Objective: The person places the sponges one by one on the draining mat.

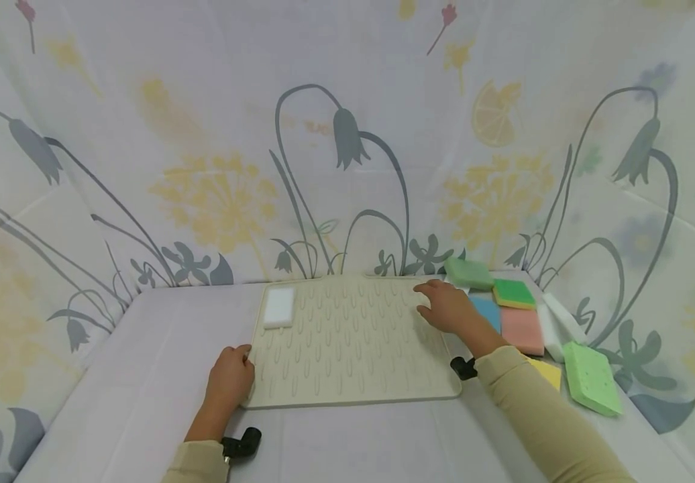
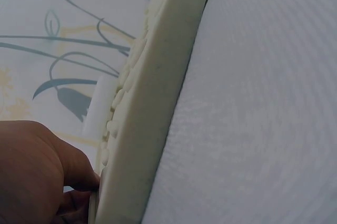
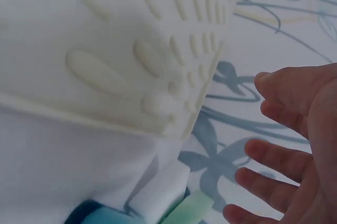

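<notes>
Left grip (image 1: 231,376) pinches the mat (image 1: 353,369) by its left edge; right grip (image 1: 447,308), spread and empty, hovers near its far right corner. The mat lies on the counter (image 1: 353,443), bearing a white block (image 1: 278,307); sponges (image 1: 521,330) at right.

- No words, labels, brands, numbers or signs are being shown legibly in any view.
- On the flower-printed cloth (image 1: 215,87), a small yellow mark (image 1: 318,127) is being displayed too faintly to be read as lettering.
</notes>
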Demonstrator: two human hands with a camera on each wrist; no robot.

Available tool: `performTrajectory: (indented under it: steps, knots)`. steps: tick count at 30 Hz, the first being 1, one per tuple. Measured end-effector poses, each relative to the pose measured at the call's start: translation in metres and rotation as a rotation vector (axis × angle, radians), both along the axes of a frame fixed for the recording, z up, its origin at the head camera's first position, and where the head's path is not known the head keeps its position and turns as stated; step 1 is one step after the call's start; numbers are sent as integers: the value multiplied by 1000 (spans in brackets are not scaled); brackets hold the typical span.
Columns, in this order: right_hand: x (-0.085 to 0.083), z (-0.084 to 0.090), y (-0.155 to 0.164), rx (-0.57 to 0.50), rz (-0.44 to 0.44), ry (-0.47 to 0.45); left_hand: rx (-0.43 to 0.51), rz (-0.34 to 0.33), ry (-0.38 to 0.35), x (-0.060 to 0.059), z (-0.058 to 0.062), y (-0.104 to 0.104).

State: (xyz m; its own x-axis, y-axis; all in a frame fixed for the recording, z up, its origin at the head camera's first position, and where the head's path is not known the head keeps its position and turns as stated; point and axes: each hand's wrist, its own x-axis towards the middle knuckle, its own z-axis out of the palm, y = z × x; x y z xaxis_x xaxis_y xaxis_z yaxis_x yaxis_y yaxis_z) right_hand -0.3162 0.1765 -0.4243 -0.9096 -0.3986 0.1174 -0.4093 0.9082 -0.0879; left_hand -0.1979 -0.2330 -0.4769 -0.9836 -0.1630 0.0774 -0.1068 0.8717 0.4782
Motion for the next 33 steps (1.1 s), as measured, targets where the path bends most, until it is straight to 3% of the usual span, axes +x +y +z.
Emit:
performTrajectory:
  steps: [17, 33]
  knots:
    - [-9, 11, 40, -9, -65, -16, -1, 3, 23, 0, -1, 0]
    - [-19, 6, 81, -9, -208, -132, -4, 2, 36, 2, -2, 2]
